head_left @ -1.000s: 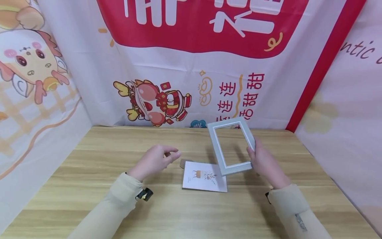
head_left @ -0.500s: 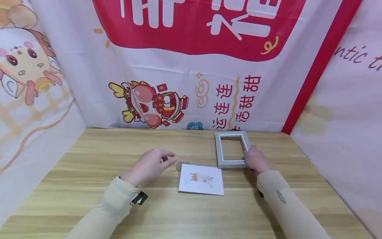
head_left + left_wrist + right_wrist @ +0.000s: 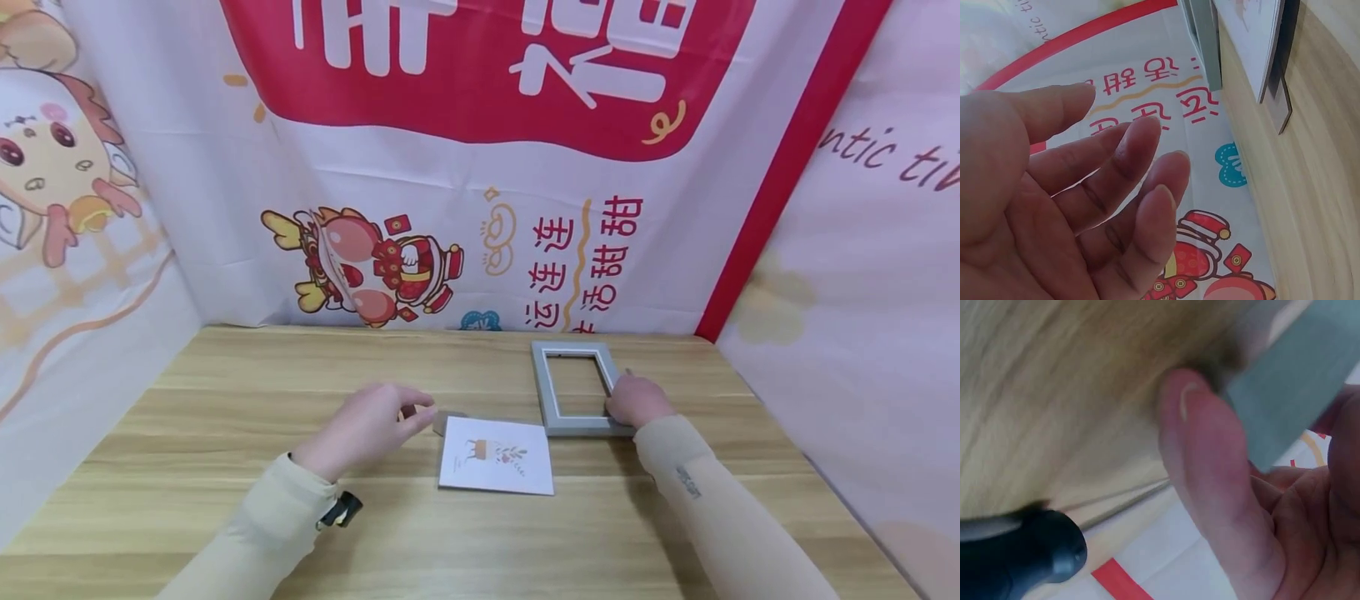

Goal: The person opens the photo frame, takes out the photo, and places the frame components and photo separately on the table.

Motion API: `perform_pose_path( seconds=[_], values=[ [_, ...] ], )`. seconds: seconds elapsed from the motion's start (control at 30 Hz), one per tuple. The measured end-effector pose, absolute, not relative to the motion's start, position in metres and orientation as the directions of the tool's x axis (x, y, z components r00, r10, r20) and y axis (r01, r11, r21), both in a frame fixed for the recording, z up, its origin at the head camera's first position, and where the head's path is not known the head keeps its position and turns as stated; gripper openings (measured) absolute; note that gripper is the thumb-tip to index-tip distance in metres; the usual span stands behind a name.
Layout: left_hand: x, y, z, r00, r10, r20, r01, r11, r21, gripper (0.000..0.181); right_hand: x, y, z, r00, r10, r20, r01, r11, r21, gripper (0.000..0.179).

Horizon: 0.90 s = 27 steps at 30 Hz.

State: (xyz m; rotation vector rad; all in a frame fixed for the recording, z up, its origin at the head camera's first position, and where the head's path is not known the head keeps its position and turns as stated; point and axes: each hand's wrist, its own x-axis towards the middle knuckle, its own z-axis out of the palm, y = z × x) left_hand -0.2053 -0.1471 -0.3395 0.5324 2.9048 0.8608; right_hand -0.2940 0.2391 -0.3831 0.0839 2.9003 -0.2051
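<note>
My right hand [image 3: 637, 402] holds the right side of a grey picture frame [image 3: 544, 387] whose opening shows bare table through it. The frame lies at the back right of the table. In the right wrist view the thumb [image 3: 1213, 456] is at the frame's edge [image 3: 1291, 394], with the other fingers behind. A white card [image 3: 495, 479] printed with a plant in an orange pot lies in front of the frame. From under its far left corner sticks a brown flap [image 3: 442, 422]. Left of the card, my left hand [image 3: 367, 429] hovers with relaxed fingers, holding nothing.
The wood-grain table [image 3: 405, 542] ends at a white and red printed cloth [image 3: 420, 150] close behind the frame. Further cloths hang at the left [image 3: 82, 333] and right [image 3: 862, 350] sides.
My right hand has lowered the frame from a raised tilt above the card onto the table behind it. The left hand has stayed nearly still, while the head view has shifted slightly.
</note>
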Motion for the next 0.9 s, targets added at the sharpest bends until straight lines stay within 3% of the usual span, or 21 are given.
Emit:
perform_pose_path(
  seconds=[0.37,0.5,0.7,0.77,0.9],
  values=[
    [-0.205,-0.144,-0.342,-0.939,0.344,0.006,0.296,0.799,0.524,0.036,-0.298,0.242,-0.377,-0.948,0.011,-0.317,0.047,0.993,-0.106,0.034],
    [-0.205,-0.145,-0.338,-0.940,0.342,0.016,0.300,0.798,0.522,0.036,-0.290,0.243,-0.353,-0.972,-0.014,-0.235,0.017,0.991,-0.131,0.037],
    [-0.206,-0.144,-0.335,-0.935,0.353,0.033,0.319,0.796,0.514,0.033,-0.254,0.230,-0.301,-0.999,-0.019,0.034,-0.027,0.968,-0.251,0.051],
    [-0.206,-0.143,-0.335,-0.934,0.357,0.028,0.319,0.796,0.515,0.032,-0.238,0.225,-0.291,-0.994,-0.028,0.102,-0.056,0.957,-0.285,0.047],
    [-0.207,-0.141,-0.337,-0.928,0.371,0.025,0.330,0.793,0.512,0.031,-0.218,0.218,-0.289,-0.993,-0.036,0.112,-0.070,0.948,-0.309,0.041]
  ],
)
